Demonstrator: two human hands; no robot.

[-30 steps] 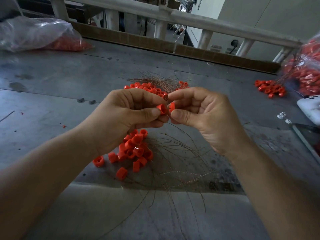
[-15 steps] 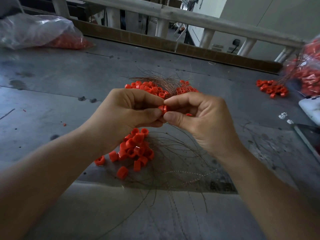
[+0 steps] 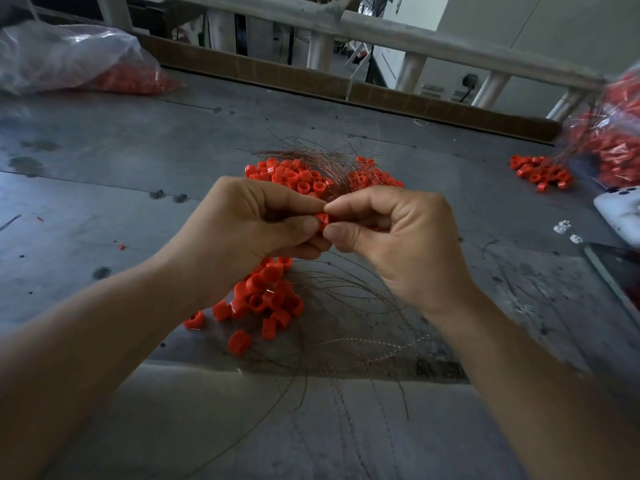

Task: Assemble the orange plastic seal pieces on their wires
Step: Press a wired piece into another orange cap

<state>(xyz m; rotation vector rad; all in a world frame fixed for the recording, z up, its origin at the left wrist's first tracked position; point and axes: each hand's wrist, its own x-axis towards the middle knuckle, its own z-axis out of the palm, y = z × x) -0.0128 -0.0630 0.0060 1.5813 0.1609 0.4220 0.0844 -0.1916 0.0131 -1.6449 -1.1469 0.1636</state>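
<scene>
Above the grey counter (image 3: 138, 168), your left grip (image 3: 249, 230) and right grip (image 3: 405, 244) both pinch a small orange plastic seal piece (image 3: 322, 219), thumbs opposed, likely to press it together; spare orange plastic rings (image 3: 263, 299) and thin brown wires (image 3: 346, 306) lie beneath.

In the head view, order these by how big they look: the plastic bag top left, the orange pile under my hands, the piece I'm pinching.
1. plastic bag, largest though farthest
2. orange pile, partly behind the left hand
3. pinched piece, mostly hidden by fingers
</scene>
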